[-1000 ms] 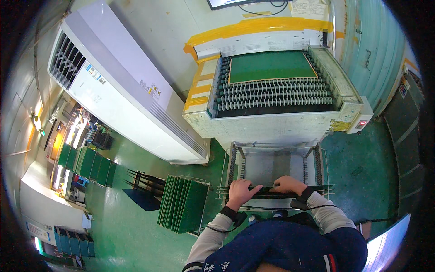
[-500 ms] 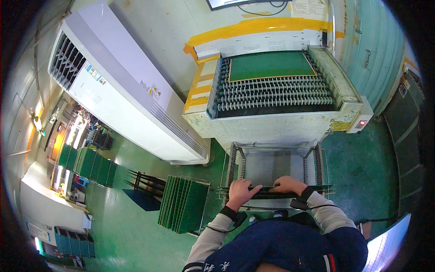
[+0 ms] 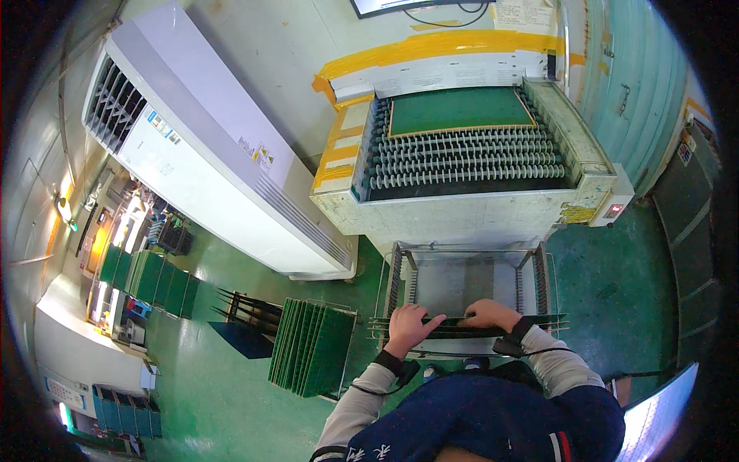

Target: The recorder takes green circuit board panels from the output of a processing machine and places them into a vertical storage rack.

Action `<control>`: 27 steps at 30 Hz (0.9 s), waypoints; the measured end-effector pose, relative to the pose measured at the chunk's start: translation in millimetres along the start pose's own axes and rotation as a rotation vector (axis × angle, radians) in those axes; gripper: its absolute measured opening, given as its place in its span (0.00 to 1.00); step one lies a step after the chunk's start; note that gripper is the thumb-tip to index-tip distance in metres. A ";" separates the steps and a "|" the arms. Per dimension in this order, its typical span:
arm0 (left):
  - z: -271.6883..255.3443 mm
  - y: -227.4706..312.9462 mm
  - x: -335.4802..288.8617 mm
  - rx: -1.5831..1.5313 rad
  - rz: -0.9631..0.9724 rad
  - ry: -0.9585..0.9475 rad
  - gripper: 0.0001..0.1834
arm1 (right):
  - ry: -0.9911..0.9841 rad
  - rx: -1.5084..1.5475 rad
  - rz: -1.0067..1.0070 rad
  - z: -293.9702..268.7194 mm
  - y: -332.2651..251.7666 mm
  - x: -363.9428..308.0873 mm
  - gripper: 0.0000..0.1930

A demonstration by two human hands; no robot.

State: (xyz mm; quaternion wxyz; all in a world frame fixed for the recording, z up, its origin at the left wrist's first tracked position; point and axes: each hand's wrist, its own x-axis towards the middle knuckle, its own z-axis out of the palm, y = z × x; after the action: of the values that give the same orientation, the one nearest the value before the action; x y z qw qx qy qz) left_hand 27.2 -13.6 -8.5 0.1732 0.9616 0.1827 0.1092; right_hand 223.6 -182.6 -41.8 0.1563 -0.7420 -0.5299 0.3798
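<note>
A wire rack (image 3: pixel 394 281) with slotted side rails stands right in front of me. Several thin dark board panels (image 3: pixel 454 333) stand on edge at its near end. My left hand (image 3: pixel 412 329) is curled over their top edges, its thumb pointing right. To the right, my right hand (image 3: pixel 493 315) has its fingers bent down over the same edges; the fingertips are partly hidden. Beyond the rack, a green board panel (image 3: pixel 462 110) lies flat on the rollers (image 3: pixel 469 159) of a conveyor machine.
A tall white air conditioner (image 3: pixel 223 154) leans across the left in this view. Left of the rack, a floor rack holds green panels (image 3: pixel 308 346), with dark panels (image 3: pixel 246 335) beside it. More green panels (image 3: pixel 150 279) stand farther left. A control box (image 3: pixel 613 209) juts from the machine's right side.
The green panel on the rollers has shifted slightly away from me, toward the wall. Both hands have stayed in place on the panel edges.
</note>
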 end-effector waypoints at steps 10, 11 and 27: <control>-1.4 1.8 0.5 -0.010 0.007 0.023 0.30 | -0.017 -0.025 0.011 5.4 8.6 6.5 0.30; -1.1 1.3 0.2 -0.007 0.009 0.026 0.30 | -0.012 -0.019 0.006 5.3 8.0 6.1 0.30; -0.3 0.5 -0.5 -0.016 0.010 0.024 0.30 | -0.006 -0.024 0.024 1.3 1.2 2.1 0.30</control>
State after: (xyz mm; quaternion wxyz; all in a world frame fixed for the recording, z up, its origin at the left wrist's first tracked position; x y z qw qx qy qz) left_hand 26.8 -14.2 -8.1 0.1780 0.9597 0.1790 0.1233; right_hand 223.7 -181.4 -44.3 0.1411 -0.7492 -0.5259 0.3772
